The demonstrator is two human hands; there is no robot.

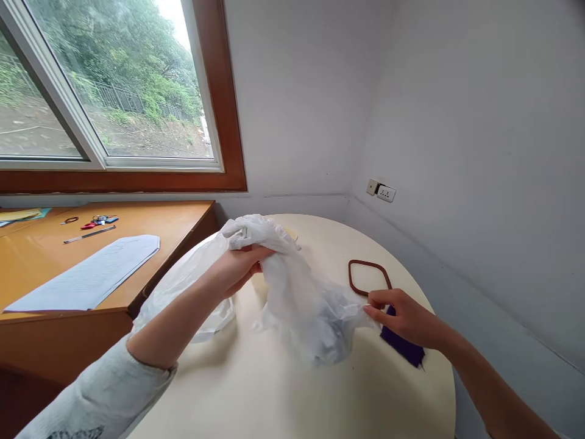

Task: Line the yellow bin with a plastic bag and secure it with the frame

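Observation:
A crumpled white plastic bag (297, 292) is stretched between my two hands above the round table. My left hand (244, 262) grips its bunched upper part, with the fingers partly hidden under the folds. At the lower right, my right hand (397, 314) pinches a corner of the bag between thumb and forefinger. Something greyish shows dimly through the plastic, too blurred to name. Behind my right hand lies a dark purple cloth (404, 344), partly covered by it. A brown frame with rounded corners (369, 263) rests just beyond that hand.
More white plastic (192, 274) spreads on the left of the cream round table (274, 396). A wooden desk (183, 213) adjoins it, bearing papers (91, 274), a pen (89, 235) and keys (104, 221). Walls with a socket (386, 193) stand behind.

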